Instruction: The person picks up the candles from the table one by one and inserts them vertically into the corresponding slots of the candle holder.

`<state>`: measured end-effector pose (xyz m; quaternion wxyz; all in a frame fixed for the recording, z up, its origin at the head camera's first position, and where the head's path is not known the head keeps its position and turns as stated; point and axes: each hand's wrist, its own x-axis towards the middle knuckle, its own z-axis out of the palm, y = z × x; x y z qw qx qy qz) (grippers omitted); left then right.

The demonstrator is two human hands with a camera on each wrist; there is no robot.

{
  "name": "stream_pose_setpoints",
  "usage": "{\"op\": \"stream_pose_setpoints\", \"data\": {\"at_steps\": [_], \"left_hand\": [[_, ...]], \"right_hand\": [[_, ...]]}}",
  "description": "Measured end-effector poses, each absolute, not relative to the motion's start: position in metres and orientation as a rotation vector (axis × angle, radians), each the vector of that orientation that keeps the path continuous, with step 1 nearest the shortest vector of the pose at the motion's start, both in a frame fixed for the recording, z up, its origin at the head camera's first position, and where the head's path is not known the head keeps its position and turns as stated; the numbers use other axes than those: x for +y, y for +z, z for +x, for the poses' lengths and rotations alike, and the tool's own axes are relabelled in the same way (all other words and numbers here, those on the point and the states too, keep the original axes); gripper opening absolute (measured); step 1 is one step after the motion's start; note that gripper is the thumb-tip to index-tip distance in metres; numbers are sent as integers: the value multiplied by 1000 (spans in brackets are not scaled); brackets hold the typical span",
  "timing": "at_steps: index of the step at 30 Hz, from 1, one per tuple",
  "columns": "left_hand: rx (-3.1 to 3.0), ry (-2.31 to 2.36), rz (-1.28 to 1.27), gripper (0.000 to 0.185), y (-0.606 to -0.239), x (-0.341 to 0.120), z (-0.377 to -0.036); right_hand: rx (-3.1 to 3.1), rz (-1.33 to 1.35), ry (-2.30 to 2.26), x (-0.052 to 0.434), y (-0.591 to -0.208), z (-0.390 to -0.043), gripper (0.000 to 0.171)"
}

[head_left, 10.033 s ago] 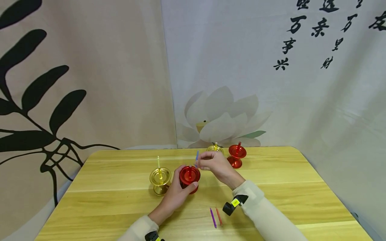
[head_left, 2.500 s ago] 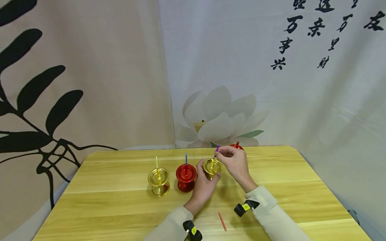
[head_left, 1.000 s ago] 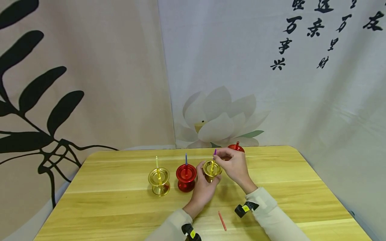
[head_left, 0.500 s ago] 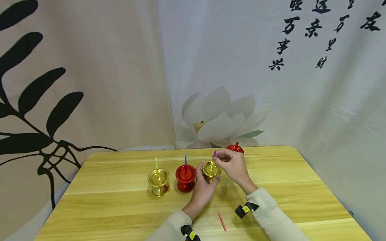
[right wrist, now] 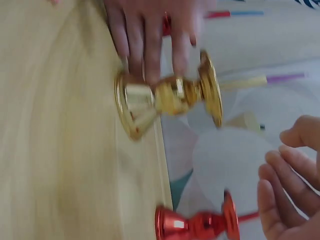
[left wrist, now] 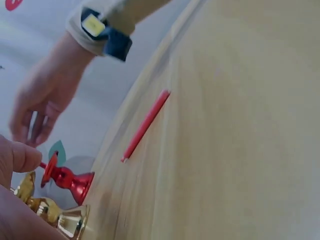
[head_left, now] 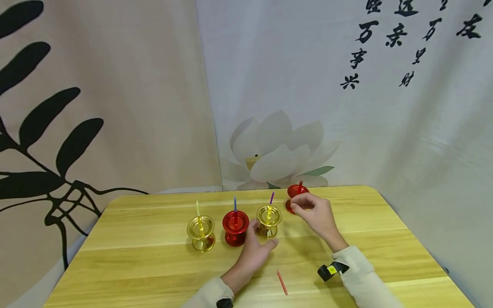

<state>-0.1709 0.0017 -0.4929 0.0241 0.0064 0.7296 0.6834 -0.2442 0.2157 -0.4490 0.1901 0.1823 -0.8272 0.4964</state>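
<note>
Three holders stand in a row on the wooden table [head_left: 154,261]: a gold holder [head_left: 200,231] with a yellow candle, a red holder [head_left: 235,226] with a blue candle [head_left: 235,204], and a second gold holder [head_left: 268,220] [right wrist: 170,97] with a purple candle [head_left: 271,197] [right wrist: 265,80]. My left hand [head_left: 257,246] lies open at this second holder's foot, and its fingers [right wrist: 145,35] reach its stem. My right hand [head_left: 310,208] [right wrist: 290,175] hovers loosely curled and holding nothing beside a far red holder [head_left: 295,199] [right wrist: 200,225] with a bare spike. A loose red candle [head_left: 282,282] [left wrist: 145,125] lies near me.
Printed cloth backdrops hang just behind the table's far edge. The table's right edge lies close to the right hand's side. Bare wood stretches along the near and left parts of the table top.
My right hand has let go of the purple candle, which now stands in the gold holder, and moved right toward the far red holder. My left hand has loosened from that gold holder.
</note>
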Motion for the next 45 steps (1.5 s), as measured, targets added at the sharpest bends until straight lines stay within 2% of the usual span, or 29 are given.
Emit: {"op": "stream_pose_setpoints", "data": {"at_steps": [4, 7, 15, 19, 24, 33, 39, 45], "left_hand": [[2189, 2074, 33, 84, -486, -9, -156], [2143, 2017, 80, 81, -483, -16, -143], [2356, 1659, 438, 67, -480, -22, -119], [2478, 1493, 494, 54, -483, -19, -118], [2629, 1201, 449, 48, -484, -12, -117], [2726, 743, 472, 59, -481, 1, -119], [2763, 704, 502, 55, -483, 2, -120], [2773, 705, 526, 47, -483, 0, -119]], "right_hand": [[-2301, 346, 1392, 232, -450, -252, 8], [-2308, 248, 1393, 242, -453, -260, 17], [-2495, 184, 1572, 256, -466, -282, 76], [-2576, 201, 1738, 255, -476, -293, 95], [-2654, 292, 1719, 252, -491, -307, 95], [-2690, 376, 1600, 253, -504, -316, 90], [-2671, 262, 1798, 249, -495, -316, 95], [-2639, 164, 1855, 244, -490, -314, 92]]}}
